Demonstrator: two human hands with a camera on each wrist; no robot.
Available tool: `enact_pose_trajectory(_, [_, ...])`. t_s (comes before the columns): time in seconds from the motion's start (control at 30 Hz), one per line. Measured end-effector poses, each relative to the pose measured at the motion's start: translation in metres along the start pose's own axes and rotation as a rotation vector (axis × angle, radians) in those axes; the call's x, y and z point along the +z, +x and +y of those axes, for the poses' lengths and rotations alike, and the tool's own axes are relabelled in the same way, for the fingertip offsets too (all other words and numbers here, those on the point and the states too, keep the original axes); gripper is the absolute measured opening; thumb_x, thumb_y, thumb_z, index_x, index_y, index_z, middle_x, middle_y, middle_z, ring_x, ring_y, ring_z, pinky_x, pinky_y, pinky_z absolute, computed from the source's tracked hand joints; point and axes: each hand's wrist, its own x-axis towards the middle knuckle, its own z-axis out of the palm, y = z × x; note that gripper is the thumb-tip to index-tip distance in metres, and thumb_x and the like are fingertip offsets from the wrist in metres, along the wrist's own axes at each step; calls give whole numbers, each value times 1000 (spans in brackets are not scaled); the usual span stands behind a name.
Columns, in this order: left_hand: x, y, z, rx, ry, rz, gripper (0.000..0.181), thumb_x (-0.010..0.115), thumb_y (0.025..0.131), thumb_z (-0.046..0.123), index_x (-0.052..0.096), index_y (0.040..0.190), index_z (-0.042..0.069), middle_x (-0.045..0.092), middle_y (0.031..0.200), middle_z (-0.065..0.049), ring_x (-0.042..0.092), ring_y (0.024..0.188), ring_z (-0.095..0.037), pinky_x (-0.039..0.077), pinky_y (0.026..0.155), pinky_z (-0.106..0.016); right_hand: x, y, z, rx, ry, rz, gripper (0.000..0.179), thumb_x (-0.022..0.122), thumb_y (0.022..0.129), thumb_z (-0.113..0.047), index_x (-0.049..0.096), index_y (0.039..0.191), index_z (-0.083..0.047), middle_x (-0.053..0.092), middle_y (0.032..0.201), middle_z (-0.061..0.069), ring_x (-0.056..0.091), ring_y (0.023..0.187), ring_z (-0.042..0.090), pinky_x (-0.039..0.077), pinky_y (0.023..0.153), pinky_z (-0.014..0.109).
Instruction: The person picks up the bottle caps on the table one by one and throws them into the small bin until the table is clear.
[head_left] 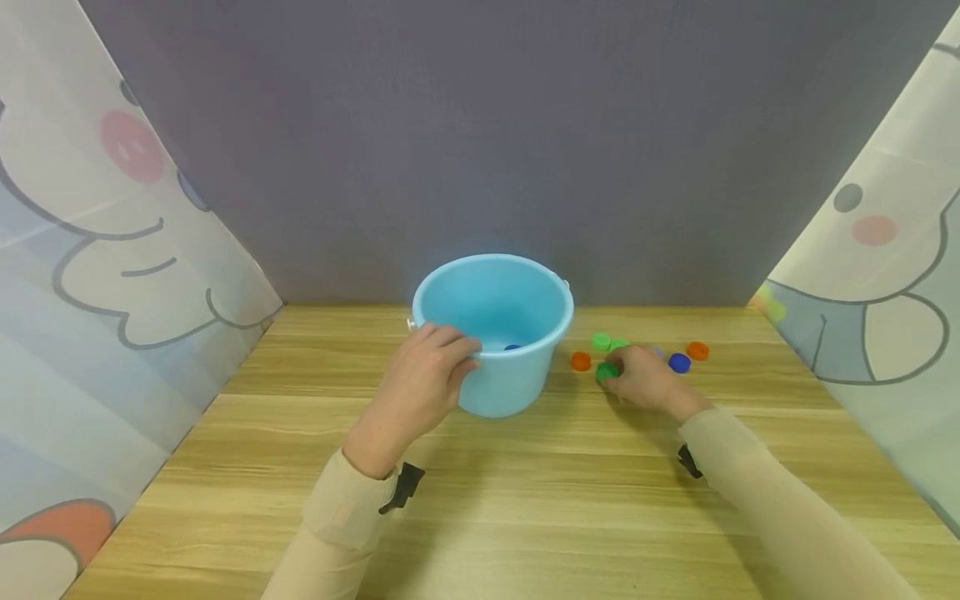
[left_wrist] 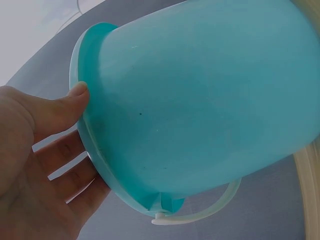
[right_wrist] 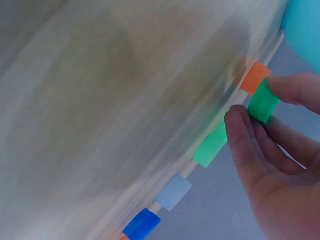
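Observation:
My left hand (head_left: pixel 423 379) holds the near left rim of a light blue bucket (head_left: pixel 501 387), thumb outside and fingers over the edge; the left wrist view shows the thumb against the bucket wall (left_wrist: pixel 200 100). Inside the bucket a bit of a dark blue cap (head_left: pixel 513 347) shows. To the bucket's right, my right hand (head_left: pixel 647 380) pinches a dark green bottle cap (right_wrist: pixel 263 101) between thumb and fingers, at or just above the table. Close by lie an orange cap (head_left: pixel 581 361) and two light green caps (head_left: pixel 602 341), one partly behind the hand.
Beyond the right hand lie a blue cap (head_left: pixel 679 362), another orange cap (head_left: pixel 698 350) and a pale blue cap (right_wrist: pixel 173 192). The wooden table (head_left: pixel 525 500) ends at a grey panel (head_left: pixel 487 150) behind. Cartoon-printed curtains (head_left: pixel 135 250) hang at both sides.

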Motion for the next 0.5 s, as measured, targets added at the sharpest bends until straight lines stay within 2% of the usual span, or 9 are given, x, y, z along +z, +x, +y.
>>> enact_pose_trajectory(0.1, [0,0,0,1,-1,1,15,78,88,5,75,103,5,71,96,-4,60,90,-26,53,81,-37,0,-1,-1,8,41,-5,28,67,96,-14,68,116,5,68,84,5,62,62,15,55,73,37])
enact_pose_trajectory(0.17, [0,0,0,2,-1,2,15,78,88,5,75,103,5,71,95,-4,60,90,-26,53,81,-37,1,-2,-1,9,62,0,29,68,95,-15,68,117,5,69,86,7,64,65,17,56,73,38])
enact_pose_trajectory(0.27, [0,0,0,6,0,5,15,78,88,5,75,103,5,71,95,-4,60,90,-26,53,80,-37,0,-3,-1,12,99,20,38,69,94,-17,65,122,8,72,101,17,69,84,28,58,83,48])
enact_pose_trajectory(0.37, [0,0,0,8,-4,9,15,78,88,5,75,103,5,71,95,-5,60,90,-26,52,81,-37,-1,-2,-1,15,117,53,49,72,92,-20,61,128,12,68,117,24,66,104,38,54,92,56])
enact_pose_trajectory(0.43, [0,0,0,10,-8,11,15,78,88,5,75,103,5,71,95,-5,60,90,-26,52,81,-38,-2,-2,-1,27,134,64,52,72,92,-22,60,129,12,67,119,25,64,109,40,53,93,57])
enact_pose_trajectory(0.5, [0,0,0,11,-9,12,15,78,88,5,75,103,4,71,95,-5,60,90,-27,52,81,-38,-3,-2,-3,39,156,71,53,73,92,-24,60,130,11,67,119,24,64,107,39,54,91,55])
